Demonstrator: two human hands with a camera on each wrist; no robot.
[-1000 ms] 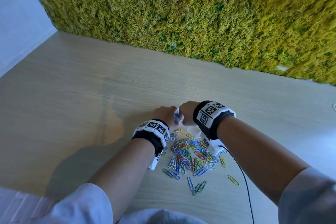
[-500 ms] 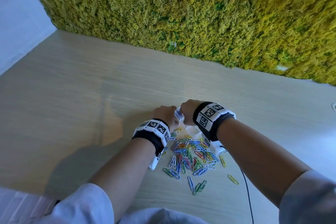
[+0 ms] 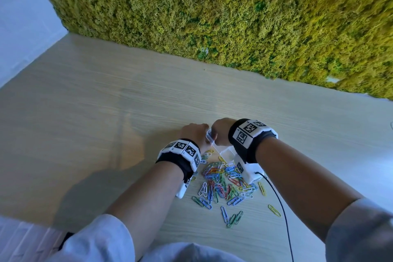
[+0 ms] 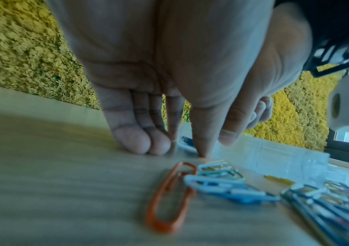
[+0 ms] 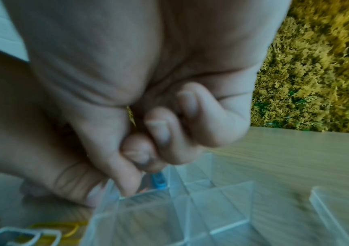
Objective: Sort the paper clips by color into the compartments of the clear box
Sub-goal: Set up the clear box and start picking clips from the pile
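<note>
Pale wood table, mixed-colour paper clips, clear box, left hand fingertips pressed down, right hand curled, contents unclear.

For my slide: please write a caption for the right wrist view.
Right hand, fingers curled, over the clear box; blue clip below.

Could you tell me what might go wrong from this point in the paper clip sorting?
1. The right hand hangs curled over the clear box, fingertips at a compartment holding a blue clip; a clip released now could land across a divider or in the wrong compartment.
2. The pile of clips lies tangled against the box, so pulling one could drag out others of different colors.
3. The left hand presses on the table by the box and could nudge it.
</note>
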